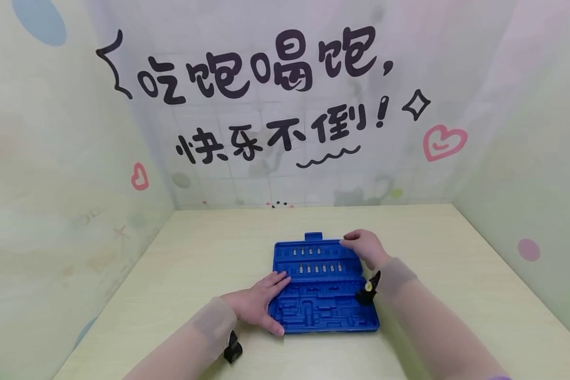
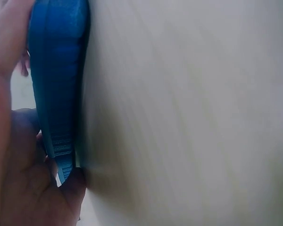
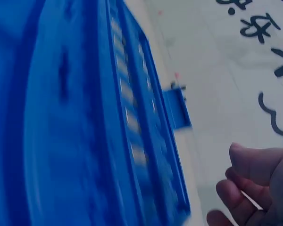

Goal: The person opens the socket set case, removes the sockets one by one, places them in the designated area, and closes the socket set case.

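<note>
A blue plastic tool case (image 1: 323, 285) lies unfolded on the table, with a latch tab (image 1: 313, 236) on its far edge. Several small metal screwdriver bits (image 1: 316, 268) stand in two rows in its far half; the near half shows moulded, unfilled recesses. My left hand (image 1: 258, 302) rests along the case's left edge, fingers spread onto the rim and thumb by the near left corner. In the left wrist view the case's side wall (image 2: 56, 89) runs beside that hand. At the far right corner is my right hand (image 1: 368, 248), its fingers (image 3: 236, 197) loosely bent, holding nothing.
The pale wooden table (image 1: 209, 248) reaches back to a white wall (image 1: 247, 184) with black lettering and pink hearts. Side walls stand at left and right. A black wrist camera (image 1: 368, 290) on the right wrist overlaps the case's right edge in the head view.
</note>
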Action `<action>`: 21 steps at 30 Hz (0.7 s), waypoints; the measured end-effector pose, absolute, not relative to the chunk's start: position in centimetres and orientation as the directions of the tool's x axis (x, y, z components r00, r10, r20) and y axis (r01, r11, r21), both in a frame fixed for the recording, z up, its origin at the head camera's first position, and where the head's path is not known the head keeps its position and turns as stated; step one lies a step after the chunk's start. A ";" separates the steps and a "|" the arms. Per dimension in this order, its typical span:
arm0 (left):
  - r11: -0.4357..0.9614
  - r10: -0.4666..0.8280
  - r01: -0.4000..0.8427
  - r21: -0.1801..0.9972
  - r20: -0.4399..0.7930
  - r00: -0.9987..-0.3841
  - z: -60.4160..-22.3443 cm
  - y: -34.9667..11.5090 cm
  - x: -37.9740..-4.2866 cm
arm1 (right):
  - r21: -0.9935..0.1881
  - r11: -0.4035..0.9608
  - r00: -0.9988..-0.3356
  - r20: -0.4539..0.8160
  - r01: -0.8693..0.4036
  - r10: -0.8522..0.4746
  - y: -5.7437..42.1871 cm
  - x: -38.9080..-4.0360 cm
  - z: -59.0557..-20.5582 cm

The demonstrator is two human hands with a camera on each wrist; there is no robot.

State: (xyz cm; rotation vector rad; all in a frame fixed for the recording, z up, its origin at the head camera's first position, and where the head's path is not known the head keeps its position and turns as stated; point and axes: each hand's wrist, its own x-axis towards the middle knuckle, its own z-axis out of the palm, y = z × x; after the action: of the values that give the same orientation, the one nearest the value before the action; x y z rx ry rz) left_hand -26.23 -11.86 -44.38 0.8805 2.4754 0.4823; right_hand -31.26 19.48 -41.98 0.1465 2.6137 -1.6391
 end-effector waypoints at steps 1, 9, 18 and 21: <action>0.731 0.661 0.499 0.465 -0.305 -0.685 -44.4 -11.9 -26.2 | -0.902 0.415 -0.992 -0.108 0.123 0.059 18.6 -31.4 -42.1; 0.737 0.659 0.508 0.445 -0.306 -0.687 -44.7 -11.9 -26.4 | -0.804 0.558 -0.977 -0.139 0.207 0.162 14.1 -31.9 -43.6; 0.732 0.663 0.510 0.451 -0.301 -0.685 -45.0 -11.9 -26.6 | -0.675 0.690 -0.963 -0.144 0.263 0.226 13.3 -32.5 -45.2; 0.736 0.660 0.509 0.446 -0.303 -0.688 -44.8 -11.9 -26.5 | -0.668 0.688 -0.958 -0.159 0.284 0.241 13.1 -32.5 -44.9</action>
State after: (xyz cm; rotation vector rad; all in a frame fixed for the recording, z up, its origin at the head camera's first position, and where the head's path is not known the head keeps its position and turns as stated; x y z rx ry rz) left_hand -26.53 -11.91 -44.82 0.8913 2.4899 0.4570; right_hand -32.51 13.09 -44.88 0.4402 2.8321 -1.1360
